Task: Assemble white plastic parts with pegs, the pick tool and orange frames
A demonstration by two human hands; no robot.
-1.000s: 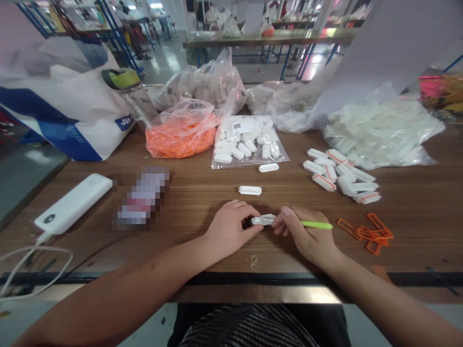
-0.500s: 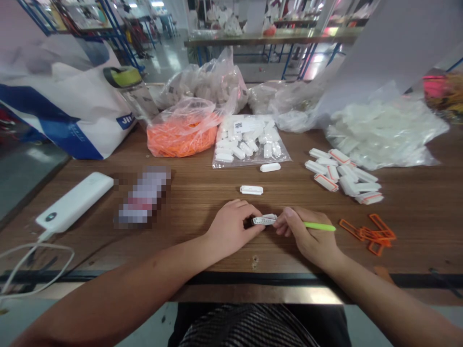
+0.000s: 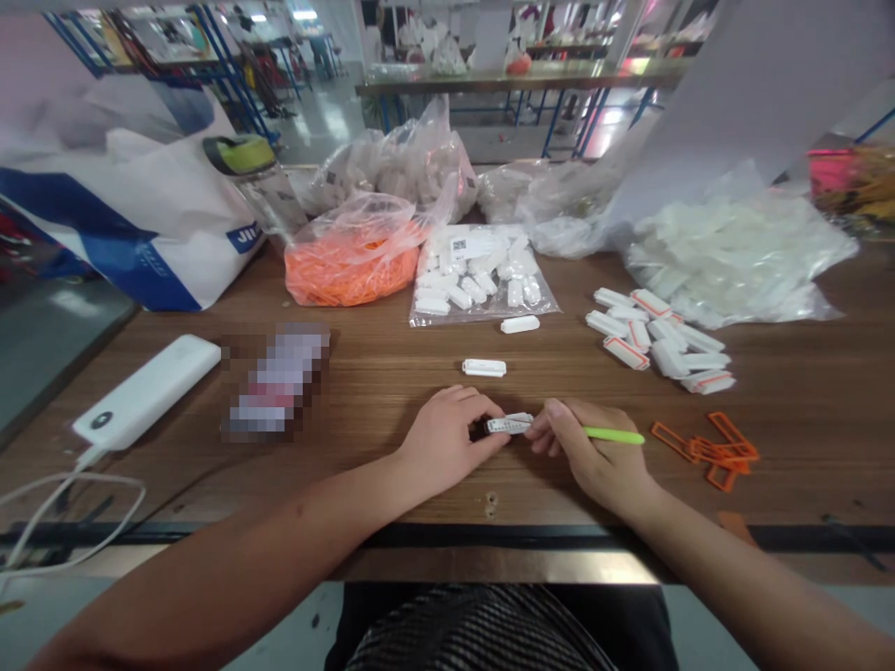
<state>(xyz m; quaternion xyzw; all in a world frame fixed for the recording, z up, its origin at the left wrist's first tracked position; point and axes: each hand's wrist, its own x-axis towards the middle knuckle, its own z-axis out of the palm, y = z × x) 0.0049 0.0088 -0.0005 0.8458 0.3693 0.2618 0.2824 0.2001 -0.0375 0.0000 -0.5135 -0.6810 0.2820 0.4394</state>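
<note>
The left hand (image 3: 451, 438) holds the dotted white piece (image 3: 509, 426) in a narrow grip, the thumb and index finger closed about its left end. The right hand (image 3: 594, 457) grips the green tool (image 3: 615, 435) like a pen; the rear of the handle projects to the right. The right fingertips lie at the right end of the piece. The working tip is too small to tell, so its contact with the piece cannot be confirmed.

The dotted white piece is at the near middle of the bench (image 3: 392, 363), between both hands. A row of dark dots marks its face; no orange shows on it.

Change check: across the last second, both hands, the tool and the piece keep the same positions relative to one another. Only the camera view shifts slightly. This indicates steady fine work on one piece, with no transfer between stations.

Beyond the hands, a single white piece (image 3: 484, 368) lies just past the left fingers, and a second white piece (image 3: 520, 324) lies farther back, near the clear bag of white pieces (image 3: 465, 291). To the right, orange frames (image 3: 723, 455) lie in a loose heap. Behind them is a pile of white pieces (image 3: 669, 358), several showing orange edging. The bag of orange parts (image 3: 350, 270) stands at the back left.
</note>
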